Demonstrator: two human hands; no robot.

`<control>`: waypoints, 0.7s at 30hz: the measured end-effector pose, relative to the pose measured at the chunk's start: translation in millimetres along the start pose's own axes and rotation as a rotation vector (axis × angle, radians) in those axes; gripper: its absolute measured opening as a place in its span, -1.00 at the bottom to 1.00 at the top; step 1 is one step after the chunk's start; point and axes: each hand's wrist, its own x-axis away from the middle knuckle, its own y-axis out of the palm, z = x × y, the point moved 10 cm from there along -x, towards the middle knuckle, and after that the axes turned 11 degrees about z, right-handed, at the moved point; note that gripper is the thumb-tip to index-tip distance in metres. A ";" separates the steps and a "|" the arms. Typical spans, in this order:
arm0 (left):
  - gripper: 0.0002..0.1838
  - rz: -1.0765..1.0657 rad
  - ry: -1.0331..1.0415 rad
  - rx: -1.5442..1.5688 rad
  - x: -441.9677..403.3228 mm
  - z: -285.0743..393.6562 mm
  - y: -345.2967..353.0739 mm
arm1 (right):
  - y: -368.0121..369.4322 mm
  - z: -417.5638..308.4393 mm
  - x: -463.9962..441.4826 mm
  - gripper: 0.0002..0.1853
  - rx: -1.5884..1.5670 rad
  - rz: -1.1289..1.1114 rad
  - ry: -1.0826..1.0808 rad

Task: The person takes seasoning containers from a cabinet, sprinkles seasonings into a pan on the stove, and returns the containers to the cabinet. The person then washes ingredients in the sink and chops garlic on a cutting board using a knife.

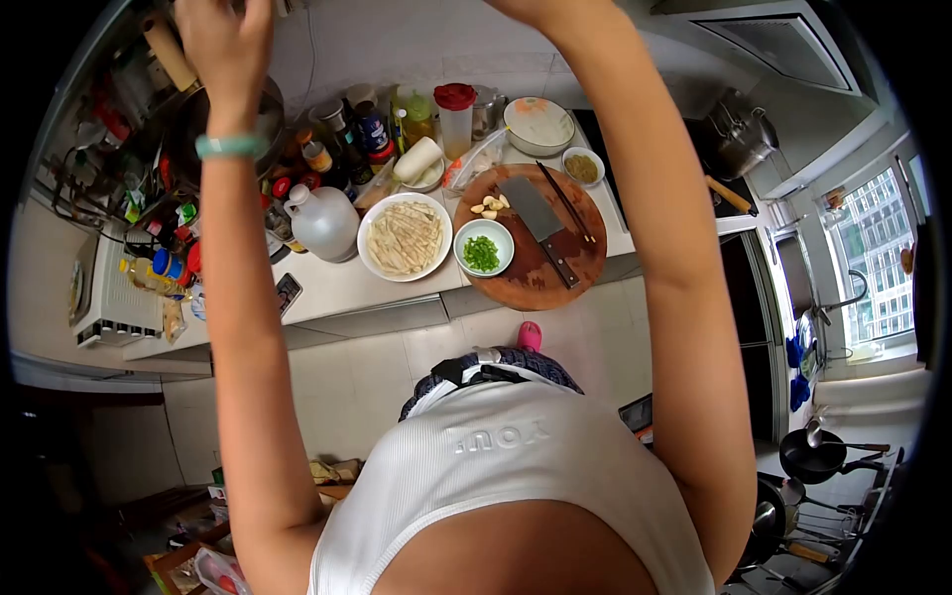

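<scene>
Partly hidden behind the left forearm [244, 288]: a dark pan [183, 139], probably stiff and fairly heavy, best held by the rim. Higher, cropped at the top: left hand [226, 42], right hand [531, 6]; state of either grip impossible to make out.

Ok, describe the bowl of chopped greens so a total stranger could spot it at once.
On the counter, find the round wooden board with a cleaver on it. At the board's left edge in the picture, just below the garlic cloves, sits a small bowl. Bright green chopped pieces set it apart from the larger dish of pale strips beside it.
</scene>
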 end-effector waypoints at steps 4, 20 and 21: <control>-0.73 -0.140 -0.525 0.132 163.8 -11.8 -13.6 | -76.3 46.0 145.2 -0.64 0.244 0.048 0.367; -0.71 -1.461 -0.625 -0.272 557.9 53.7 159.4 | -117.5 30.7 608.8 -0.48 0.250 -1.157 1.105; -0.75 -1.467 -0.572 -0.312 558.6 55.1 160.9 | -117.6 34.0 612.8 -0.48 0.234 -1.160 1.108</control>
